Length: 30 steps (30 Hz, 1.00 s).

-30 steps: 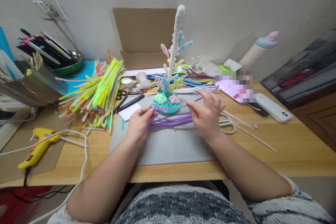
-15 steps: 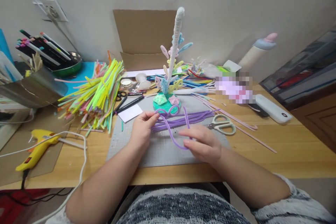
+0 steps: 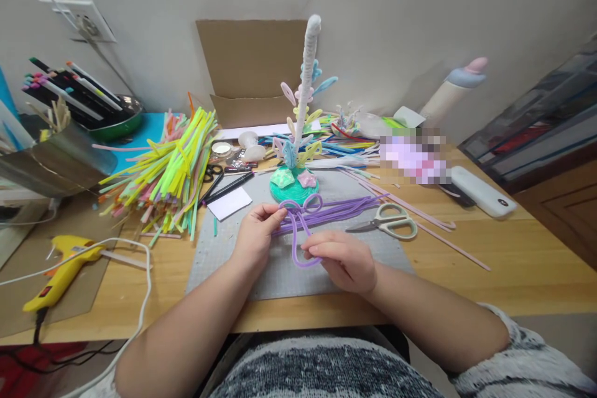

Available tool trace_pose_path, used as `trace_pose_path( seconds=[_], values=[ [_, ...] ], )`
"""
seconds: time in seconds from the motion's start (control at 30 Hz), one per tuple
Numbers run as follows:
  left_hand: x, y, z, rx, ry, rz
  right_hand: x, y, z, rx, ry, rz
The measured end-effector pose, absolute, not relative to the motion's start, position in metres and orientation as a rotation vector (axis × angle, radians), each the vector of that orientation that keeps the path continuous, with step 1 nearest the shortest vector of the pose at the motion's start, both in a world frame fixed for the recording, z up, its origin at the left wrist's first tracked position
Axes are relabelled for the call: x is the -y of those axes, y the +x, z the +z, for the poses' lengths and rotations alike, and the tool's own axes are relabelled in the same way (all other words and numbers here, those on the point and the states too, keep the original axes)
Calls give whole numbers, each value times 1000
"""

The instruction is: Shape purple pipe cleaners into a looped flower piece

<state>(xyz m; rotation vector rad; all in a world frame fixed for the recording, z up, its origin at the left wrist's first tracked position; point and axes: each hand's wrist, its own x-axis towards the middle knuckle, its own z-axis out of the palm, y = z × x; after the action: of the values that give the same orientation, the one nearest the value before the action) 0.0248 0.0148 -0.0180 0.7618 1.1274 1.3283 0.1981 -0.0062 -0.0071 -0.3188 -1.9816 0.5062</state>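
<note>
A purple pipe cleaner (image 3: 295, 249) is bent into small loops at its top and a longer loop below. My left hand (image 3: 257, 233) pinches it between thumb and forefinger near the small loops. On the lower loop's right side, the fingers of my right hand (image 3: 347, 261) are closed round the stem. Behind my hands, a bundle of straight purple pipe cleaners (image 3: 340, 211) lies on the grey cutting mat (image 3: 280, 283). Beyond it stands a white wrapped stem (image 3: 308, 68) with pastel looped shapes, on a round green base (image 3: 293, 189).
Scissors (image 3: 396, 222) lie right of my right hand. A yellow glue gun (image 3: 65, 267) with its cable is at the left, near a heap of coloured pipe cleaners (image 3: 168, 174). Markers, a white card (image 3: 229, 204) and a white phone-like device (image 3: 482, 191) surround the mat.
My right hand has moved left, drawing the loose end of the purple pipe cleaner round into a narrower lower loop. My left hand keeps its pinch. The view has shifted slightly.
</note>
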Motion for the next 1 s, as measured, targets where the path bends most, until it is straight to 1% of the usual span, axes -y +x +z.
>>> trace_pose_path(
  seconds=[0.37,0.43,0.53,0.6,0.73,0.9,1.0],
  values=[
    [-9,29,-14,-1030,802,1199,-3,201,-12,1908,-378,545],
    [-9,29,-14,-1013,762,1227,-5,202,-11,1963,-438,444],
    [-11,29,-12,-1043,658,1301,-9,203,-10,1939,-614,212],
    [-12,29,-10,-1065,619,1327,-12,204,-11,1886,-669,192],
    [-11,29,-7,-1079,600,1313,-15,206,-14,1902,-619,282],
    [-11,27,-9,-1201,588,1299,-16,205,-17,1969,-548,79],
    [-10,27,-8,-1157,603,1292,-16,204,-15,2045,-545,-32]
  ],
)
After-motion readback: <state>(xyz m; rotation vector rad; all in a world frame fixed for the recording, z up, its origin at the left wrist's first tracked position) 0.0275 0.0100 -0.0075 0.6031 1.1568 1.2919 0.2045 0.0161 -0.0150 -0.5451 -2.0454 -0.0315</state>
